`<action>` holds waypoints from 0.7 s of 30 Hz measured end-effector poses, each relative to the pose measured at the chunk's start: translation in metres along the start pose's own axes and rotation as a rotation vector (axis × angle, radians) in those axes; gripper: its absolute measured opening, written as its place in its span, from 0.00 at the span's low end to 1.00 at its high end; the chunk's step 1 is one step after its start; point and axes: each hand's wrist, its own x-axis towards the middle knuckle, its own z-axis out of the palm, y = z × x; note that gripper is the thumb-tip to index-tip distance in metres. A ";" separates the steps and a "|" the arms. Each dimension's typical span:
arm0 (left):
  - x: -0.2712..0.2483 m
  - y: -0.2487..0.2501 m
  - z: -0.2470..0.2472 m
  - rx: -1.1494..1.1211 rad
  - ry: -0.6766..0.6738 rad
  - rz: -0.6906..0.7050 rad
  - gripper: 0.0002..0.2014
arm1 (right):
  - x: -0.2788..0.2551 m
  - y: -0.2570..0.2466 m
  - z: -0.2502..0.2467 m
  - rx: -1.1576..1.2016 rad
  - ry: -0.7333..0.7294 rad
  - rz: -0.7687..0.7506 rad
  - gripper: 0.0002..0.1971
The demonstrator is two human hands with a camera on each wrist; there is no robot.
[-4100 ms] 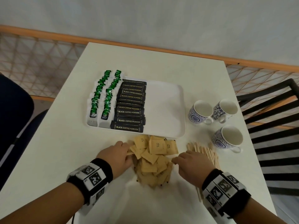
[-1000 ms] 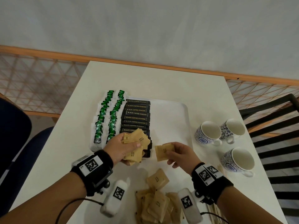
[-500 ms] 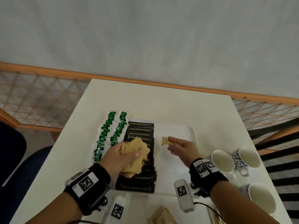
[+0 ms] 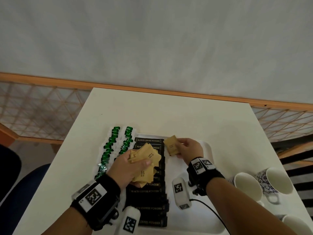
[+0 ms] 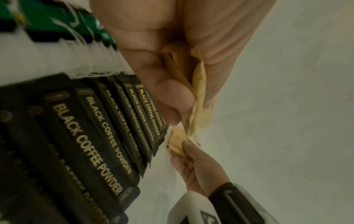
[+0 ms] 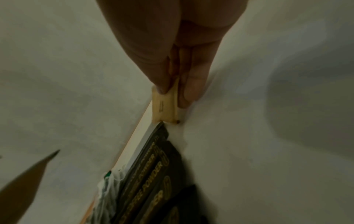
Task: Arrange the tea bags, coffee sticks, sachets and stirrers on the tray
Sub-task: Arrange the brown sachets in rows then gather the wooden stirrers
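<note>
Over at 9 o'clock on the white tray (image 4: 209, 150), the green-tagged tea bags (image 4: 108, 150) sit in two rows, and just right of them is the column of coffee sticks (image 4: 149, 191), each printed "BLACK COFFEE POWDER" in gold on black.

Our left hand (image 4: 128, 168) hovers over those sticks with its fingers curled around a bunch of brown sachets (image 4: 145, 161); we can read "Brown Sugar" on two of them. They're thin paper packets, so we'd guess super light, soft and crinkly, and a loose fan like that could easily shed one.

Our right hand (image 4: 188, 149) pinches a single sugar sachet (image 4: 171, 145) between thumb and fingertips at the tray's 12 o'clock end, right beside the top coffee stick. Gripping by one short edge looks right to us, laying it flat.

Blue-patterned cups (image 4: 264, 183) sit off at 3 o'clock.
</note>
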 end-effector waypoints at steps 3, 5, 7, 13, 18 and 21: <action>0.004 0.000 -0.002 0.001 0.015 0.002 0.14 | 0.005 0.000 0.001 -0.062 0.059 0.017 0.09; 0.005 -0.002 -0.003 -0.007 0.020 0.001 0.14 | 0.005 0.000 0.001 -0.106 0.077 0.026 0.07; 0.006 -0.003 -0.004 -0.015 0.021 -0.001 0.14 | 0.004 0.000 0.002 -0.107 0.080 0.038 0.06; 0.005 -0.006 -0.011 -0.027 0.030 -0.004 0.13 | 0.006 0.000 0.000 -0.110 0.081 0.059 0.07; 0.004 -0.008 -0.012 -0.029 0.030 0.005 0.13 | 0.008 -0.001 0.001 -0.153 0.057 0.058 0.09; 0.004 -0.008 -0.012 -0.033 0.033 0.008 0.12 | 0.008 -0.002 0.000 -0.139 0.061 0.063 0.11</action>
